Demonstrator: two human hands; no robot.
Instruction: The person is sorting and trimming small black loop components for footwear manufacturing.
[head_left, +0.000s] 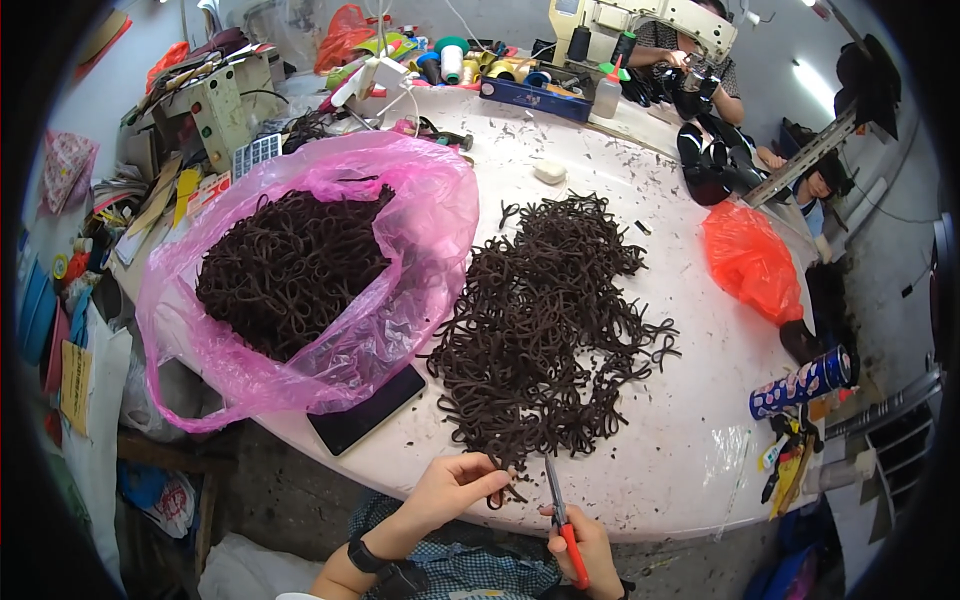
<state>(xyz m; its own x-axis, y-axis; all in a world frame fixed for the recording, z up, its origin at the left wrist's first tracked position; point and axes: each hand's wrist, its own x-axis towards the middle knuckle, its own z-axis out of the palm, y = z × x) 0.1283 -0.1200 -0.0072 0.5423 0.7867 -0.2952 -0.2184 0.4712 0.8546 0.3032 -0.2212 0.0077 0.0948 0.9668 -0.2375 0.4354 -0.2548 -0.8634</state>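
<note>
My left hand (442,490) pinches a short dark brown cord loop (509,493) over the table's near edge. My right hand (598,558) is closed round a pair of scissors (559,498) with red handles. Their blades point away from me, just right of the cord loop and apart from it. Beyond both hands a big loose heap of similar brown cord loops (535,320) spreads on the white table (690,420). To its left, a pink plastic bag (430,170) lies open around another mound of brown cord loops (290,270).
A black phone (368,412) lies by the pink bag. At the right stand a red bag (752,262) and a blue patterned can (800,384). Thread spools (452,62) and a blue tray (535,94) line the far edge, where another person (672,60) sits at a sewing machine (680,22).
</note>
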